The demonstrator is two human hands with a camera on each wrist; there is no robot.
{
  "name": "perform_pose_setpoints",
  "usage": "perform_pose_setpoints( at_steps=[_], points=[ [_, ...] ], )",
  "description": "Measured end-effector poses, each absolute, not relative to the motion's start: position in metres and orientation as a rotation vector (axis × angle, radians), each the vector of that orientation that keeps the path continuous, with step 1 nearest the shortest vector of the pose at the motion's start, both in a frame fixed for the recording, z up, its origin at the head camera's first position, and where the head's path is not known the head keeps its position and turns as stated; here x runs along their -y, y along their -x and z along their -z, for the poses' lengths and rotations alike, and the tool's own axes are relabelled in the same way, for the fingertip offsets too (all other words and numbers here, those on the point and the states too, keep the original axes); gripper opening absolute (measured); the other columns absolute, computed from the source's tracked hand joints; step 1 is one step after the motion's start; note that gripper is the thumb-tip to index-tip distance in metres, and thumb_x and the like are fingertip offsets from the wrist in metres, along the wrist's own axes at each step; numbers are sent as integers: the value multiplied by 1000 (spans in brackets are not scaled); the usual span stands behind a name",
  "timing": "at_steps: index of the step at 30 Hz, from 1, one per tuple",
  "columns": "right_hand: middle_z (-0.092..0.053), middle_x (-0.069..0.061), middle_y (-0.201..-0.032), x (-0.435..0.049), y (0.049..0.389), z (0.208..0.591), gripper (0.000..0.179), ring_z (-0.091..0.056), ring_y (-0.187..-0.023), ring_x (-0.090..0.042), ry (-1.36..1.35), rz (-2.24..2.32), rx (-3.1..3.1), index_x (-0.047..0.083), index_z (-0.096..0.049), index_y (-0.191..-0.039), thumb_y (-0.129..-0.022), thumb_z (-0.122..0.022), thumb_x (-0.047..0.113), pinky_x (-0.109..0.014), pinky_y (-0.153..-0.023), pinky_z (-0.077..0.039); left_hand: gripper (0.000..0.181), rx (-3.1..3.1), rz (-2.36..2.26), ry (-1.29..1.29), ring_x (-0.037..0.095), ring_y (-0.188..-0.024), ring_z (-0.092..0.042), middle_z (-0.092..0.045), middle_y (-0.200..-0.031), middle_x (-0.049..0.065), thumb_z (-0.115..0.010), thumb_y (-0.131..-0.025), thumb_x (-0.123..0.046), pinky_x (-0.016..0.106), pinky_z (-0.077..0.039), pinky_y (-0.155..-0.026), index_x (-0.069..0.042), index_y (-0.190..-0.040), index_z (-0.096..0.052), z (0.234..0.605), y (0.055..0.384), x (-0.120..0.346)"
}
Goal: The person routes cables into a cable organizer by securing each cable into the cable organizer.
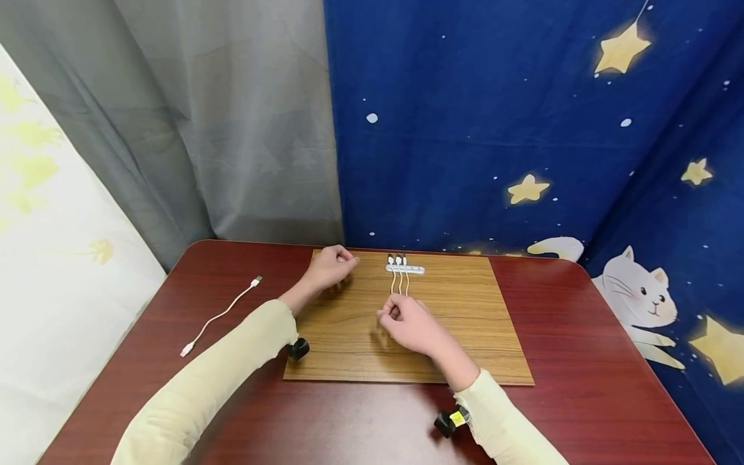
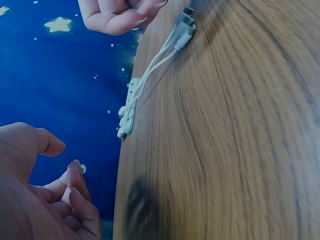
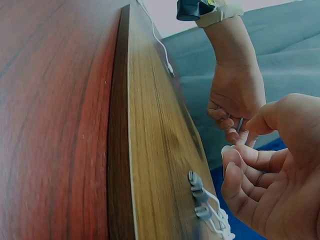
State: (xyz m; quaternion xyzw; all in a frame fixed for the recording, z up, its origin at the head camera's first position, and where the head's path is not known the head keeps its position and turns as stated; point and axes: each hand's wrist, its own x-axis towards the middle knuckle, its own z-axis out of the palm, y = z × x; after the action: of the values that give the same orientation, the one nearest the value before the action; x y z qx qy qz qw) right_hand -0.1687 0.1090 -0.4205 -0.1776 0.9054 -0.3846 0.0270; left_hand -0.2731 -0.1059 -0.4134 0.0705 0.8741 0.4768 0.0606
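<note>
Three white USB cables (image 1: 400, 282) sit side by side in a pale cable clip strip (image 1: 414, 269) near the far edge of a wood-grain board (image 1: 465, 323). Their metal plugs (image 2: 185, 25) show close together in the left wrist view. My left hand (image 1: 330, 268) hovers over the board's far left corner, fingers loosely bent, thumb apart and nothing between them. Over the cables' near ends, my right hand (image 1: 409, 323) hangs with relaxed, curved fingers and holds nothing. It partly hides those ends in the head view.
Left of the board, another white USB cable (image 1: 223, 313) lies stretched out on the red-brown table (image 1: 360, 420). Grey curtain (image 1: 273, 129) and blue star-patterned curtain (image 1: 465, 129) hang behind the table. Each sleeve carries a black wrist camera (image 1: 298, 349).
</note>
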Motion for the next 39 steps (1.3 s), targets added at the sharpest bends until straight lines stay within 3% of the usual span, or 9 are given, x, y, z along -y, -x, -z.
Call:
perform_pose_setpoints(
  at_steps=[6,13,21,26,39],
  points=[
    [-60,9,-68,-98,167,421,16,-55,-60,-9,619,1194,-2790,15,-61,-83,-97,-67,19,-31,-58,-47,27,-2689,-1377,-207,37,-75,-66,-71,-91,17,-65,-99,-31,35,-47,-66,-5,-106,-63,412,268,125],
    [-58,8,-65,-79,163,419,20,-52,-56,-8,677,1186,-2757,15,-60,-79,-97,-66,21,-29,-54,-44,28,-2703,-1354,-195,37,-75,-66,-70,-92,19,-64,-100,-29,38,-49,-71,-3,-109,-63,409,265,152],
    [-55,10,-61,-55,159,424,26,-49,-54,-8,754,1103,-2765,19,-57,-75,-98,-67,27,-28,-52,-42,29,-2781,-1285,-122,21,-76,-57,-67,-91,12,-63,-99,-30,36,-45,-73,-2,-107,-65,414,261,190],
    [-52,10,-60,-38,155,426,28,-48,-54,-7,792,1043,-2758,20,-56,-74,-97,-68,30,-27,-52,-41,31,-2792,-1276,-86,22,-76,-55,-64,-86,8,-63,-99,-31,36,-44,-71,-1,-106,-65,416,260,211],
    [-50,10,-61,4,144,432,29,-46,-54,-5,909,946,-2764,20,-53,-74,-95,-68,34,-23,-50,-38,33,-2810,-1219,9,25,-80,-55,-64,-90,11,-63,-100,-31,38,-44,-72,0,-110,-63,420,249,262]
  ],
)
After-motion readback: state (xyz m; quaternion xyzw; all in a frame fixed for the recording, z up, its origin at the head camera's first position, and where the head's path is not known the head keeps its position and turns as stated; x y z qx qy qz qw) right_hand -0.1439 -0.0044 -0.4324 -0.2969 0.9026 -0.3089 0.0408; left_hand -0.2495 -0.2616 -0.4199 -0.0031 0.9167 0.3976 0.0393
